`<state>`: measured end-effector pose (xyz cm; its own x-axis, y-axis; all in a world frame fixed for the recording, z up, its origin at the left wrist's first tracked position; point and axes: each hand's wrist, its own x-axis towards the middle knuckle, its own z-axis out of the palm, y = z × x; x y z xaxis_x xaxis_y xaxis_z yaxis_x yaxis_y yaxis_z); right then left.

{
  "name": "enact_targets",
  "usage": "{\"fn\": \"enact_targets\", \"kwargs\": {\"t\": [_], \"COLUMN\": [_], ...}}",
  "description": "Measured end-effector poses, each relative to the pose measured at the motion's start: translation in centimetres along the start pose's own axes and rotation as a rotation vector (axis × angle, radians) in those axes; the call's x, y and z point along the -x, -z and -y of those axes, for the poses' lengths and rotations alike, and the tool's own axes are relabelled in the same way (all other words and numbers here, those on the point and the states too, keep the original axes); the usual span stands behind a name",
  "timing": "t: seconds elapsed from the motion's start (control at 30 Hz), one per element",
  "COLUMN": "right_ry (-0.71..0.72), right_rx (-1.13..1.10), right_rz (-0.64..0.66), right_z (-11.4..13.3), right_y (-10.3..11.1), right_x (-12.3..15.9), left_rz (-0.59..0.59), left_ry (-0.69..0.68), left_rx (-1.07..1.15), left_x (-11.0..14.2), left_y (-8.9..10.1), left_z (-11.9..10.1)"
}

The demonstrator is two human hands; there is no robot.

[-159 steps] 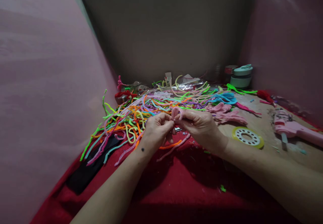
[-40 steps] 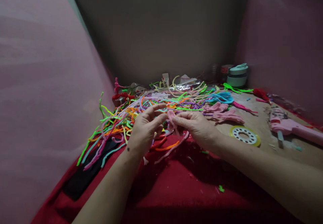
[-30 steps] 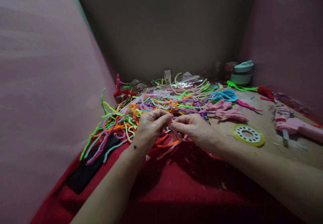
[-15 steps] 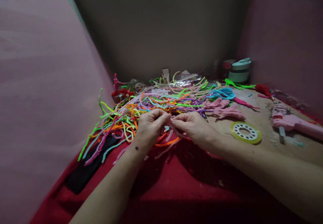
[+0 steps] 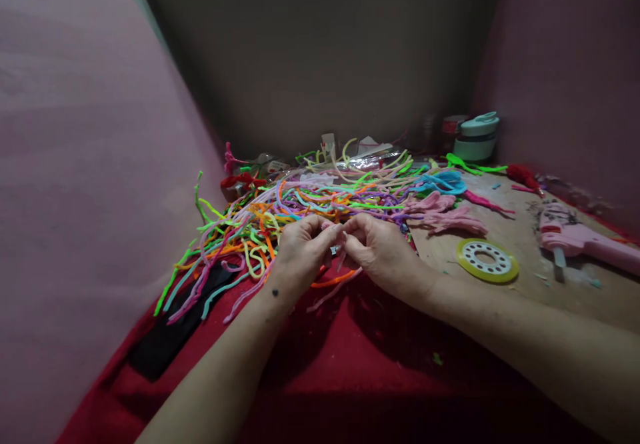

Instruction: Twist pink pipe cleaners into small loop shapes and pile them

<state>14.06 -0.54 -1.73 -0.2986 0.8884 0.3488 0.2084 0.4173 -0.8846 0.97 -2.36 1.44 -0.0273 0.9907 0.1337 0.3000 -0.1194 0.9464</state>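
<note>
In the head view my left hand and my right hand meet over the near edge of a colourful pile. Both are closed in a pinch, thumbs against forefingers, fingertips almost touching. Between them is a pink pipe cleaner, mostly covered by the fingers, with a thin end hanging below. Just behind and around the hands spreads the heap of multicoloured pipe cleaners. Under my hands, an orange pipe cleaner and a pale pink one lie on the red cloth, beside a small, partly hidden metallic object.
On the board at right lie bundled pink pipe-cleaner loops, blue loops, a yellow-rimmed tape roll and a pink glue gun. A teal lidded container stands behind. Black fabric lies left.
Earlier a pink loop stood up between my fingers, then was turned and pressed down. Now the fingertips cover most of it, and the right fingers are more curled than half a second ago.
</note>
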Motion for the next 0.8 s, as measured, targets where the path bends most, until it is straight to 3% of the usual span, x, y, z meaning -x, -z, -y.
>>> {"fn": "enact_targets", "kwargs": {"t": [0.4,0.57,0.8], "right_ry": [0.103,0.050,0.065], "right_rx": [0.074,0.100,0.178], "right_rz": [-0.058,-0.053,-0.076], "right_z": [0.4,0.8,1.0], "right_y": [0.2,0.6,0.5], "right_x": [0.0,0.0,0.3], "left_rz": [-0.019,0.064,0.034], "left_ry": [0.007,0.032,0.026], "left_rx": [0.016,0.003,0.040], "left_x": [0.2,0.5,0.4], "left_y": [0.5,0.4,-0.1], "left_z": [-0.7,-0.9,-0.3]}}
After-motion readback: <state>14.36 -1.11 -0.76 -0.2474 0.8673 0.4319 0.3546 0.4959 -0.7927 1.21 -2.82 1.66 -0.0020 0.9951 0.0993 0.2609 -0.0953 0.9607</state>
